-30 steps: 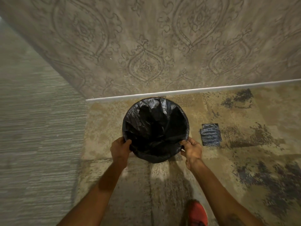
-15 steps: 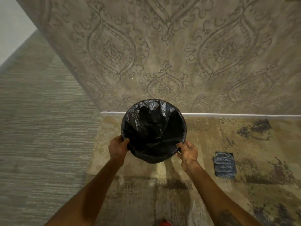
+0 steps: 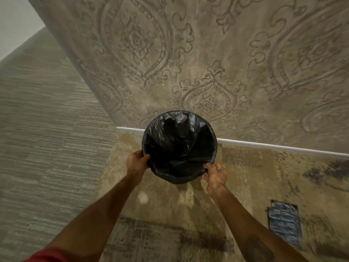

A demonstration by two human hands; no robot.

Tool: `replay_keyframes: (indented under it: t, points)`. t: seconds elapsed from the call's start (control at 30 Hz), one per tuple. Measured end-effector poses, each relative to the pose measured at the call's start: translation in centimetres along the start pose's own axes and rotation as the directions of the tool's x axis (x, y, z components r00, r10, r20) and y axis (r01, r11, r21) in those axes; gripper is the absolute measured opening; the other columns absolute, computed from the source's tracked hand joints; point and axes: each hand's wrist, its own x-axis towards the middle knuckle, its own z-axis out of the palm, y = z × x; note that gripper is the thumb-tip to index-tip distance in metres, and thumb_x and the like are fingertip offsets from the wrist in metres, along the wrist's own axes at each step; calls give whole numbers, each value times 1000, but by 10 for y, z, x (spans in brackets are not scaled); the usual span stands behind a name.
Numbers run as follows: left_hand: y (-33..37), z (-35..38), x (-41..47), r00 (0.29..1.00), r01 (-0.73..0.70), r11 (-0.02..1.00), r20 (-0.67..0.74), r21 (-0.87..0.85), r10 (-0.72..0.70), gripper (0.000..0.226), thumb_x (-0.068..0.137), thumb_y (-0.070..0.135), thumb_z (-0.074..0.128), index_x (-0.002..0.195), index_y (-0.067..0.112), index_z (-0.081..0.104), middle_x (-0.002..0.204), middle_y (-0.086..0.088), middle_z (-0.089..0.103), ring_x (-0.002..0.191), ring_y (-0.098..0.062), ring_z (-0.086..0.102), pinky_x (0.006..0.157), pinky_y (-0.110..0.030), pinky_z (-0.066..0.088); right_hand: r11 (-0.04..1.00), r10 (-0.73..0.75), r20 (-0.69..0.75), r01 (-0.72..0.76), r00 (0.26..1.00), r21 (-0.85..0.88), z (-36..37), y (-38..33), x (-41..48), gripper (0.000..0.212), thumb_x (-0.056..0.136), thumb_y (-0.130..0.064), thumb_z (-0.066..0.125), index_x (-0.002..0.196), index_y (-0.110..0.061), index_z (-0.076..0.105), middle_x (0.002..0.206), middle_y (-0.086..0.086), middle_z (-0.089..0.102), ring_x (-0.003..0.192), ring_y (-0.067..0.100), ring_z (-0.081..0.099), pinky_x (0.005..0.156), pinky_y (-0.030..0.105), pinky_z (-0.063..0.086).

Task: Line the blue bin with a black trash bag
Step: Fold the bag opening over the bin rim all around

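Head view: patterned wall (image 3: 217, 59) above a white baseboard (image 3: 273, 146) and mottled carpet (image 3: 170, 205). The bin, wholly covered by the black trash bag (image 3: 179, 146), stands near the baseboard, mouth upward, long axis vertical. Left hand (image 3: 136, 162) and right hand (image 3: 215, 175) fingers are curled closed, pinching the bag at the near rim. Folded dark bags (image 3: 285, 222) lie well apart, right.

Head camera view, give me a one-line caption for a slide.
Both hands, left hand and right hand, grip the rim of a bin lined with a black trash bag, beside a patterned wall.
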Motion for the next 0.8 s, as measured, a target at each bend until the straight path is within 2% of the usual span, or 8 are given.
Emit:
replay_keyframes:
  t: [0.1, 0.23, 0.33, 0.43, 0.57, 0.67, 0.8]
  points:
    - [-14, 1, 3, 1000, 31, 999, -1, -12, -31, 21, 89, -3, 58, 85, 13, 70, 83, -8, 74, 67, -17, 74, 53, -23, 59, 999, 22, 1, -22, 1000, -34, -2, 12, 11, 25, 91, 8, 53, 96, -14, 65, 88, 5, 68, 69, 11, 63, 49, 20, 55]
    - [-29, -2, 2, 997, 68, 996, -18, -51, -69, 24, 90, -2, 59, 82, 17, 70, 76, 0, 74, 68, -16, 75, 50, -19, 56, 998, 35, 39, -33, 999, -62, -9, 24, 17, 24, 92, 6, 55, 111, -7, 63, 107, 15, 69, 91, 23, 67, 69, 30, 59]
    - [-34, -5, 5, 997, 73, 994, 8, -88, -72, 16, 93, 0, 59, 92, 12, 70, 79, 2, 74, 65, -12, 74, 51, -20, 57, 998, 30, 65, -26, 997, -60, -7, 25, 19, 21, 92, 5, 56, 108, -7, 63, 111, 16, 69, 94, 25, 67, 72, 32, 60]
    - [-34, -7, 10, 997, 74, 992, 14, -106, -73, 15, 93, 1, 59, 93, 12, 69, 86, -3, 73, 71, -15, 73, 53, -21, 58, 998, 34, 73, -31, 997, -46, -2, 25, 22, 20, 91, 6, 57, 98, -12, 64, 109, 16, 69, 92, 23, 67, 73, 34, 59]
    - [-36, -13, 20, 995, 76, 991, 77, -112, -68, 13, 95, 5, 58, 104, 7, 67, 95, -6, 73, 82, -17, 73, 59, -21, 60, 999, 32, 122, -28, 992, -34, 0, 23, 24, 25, 90, 7, 58, 110, -8, 64, 112, 14, 70, 88, 19, 71, 66, 26, 61]
    - [-36, -16, 27, 995, 65, 990, 82, -127, -55, 15, 96, 4, 57, 108, 5, 66, 95, -4, 73, 79, -12, 74, 60, -21, 60, 999, 28, 132, -24, 991, -31, 5, 20, 25, 27, 91, 9, 56, 114, -5, 63, 114, 16, 68, 98, 26, 68, 72, 29, 61]
    - [-37, -24, 45, 990, 136, 985, 40, -109, -133, 20, 96, 4, 56, 115, 1, 63, 104, -11, 70, 83, -18, 71, 58, -22, 60, 999, 52, 183, -51, 982, -12, 24, 14, 25, 39, 91, 12, 55, 128, 1, 57, 123, 19, 66, 112, 34, 65, 86, 39, 58]
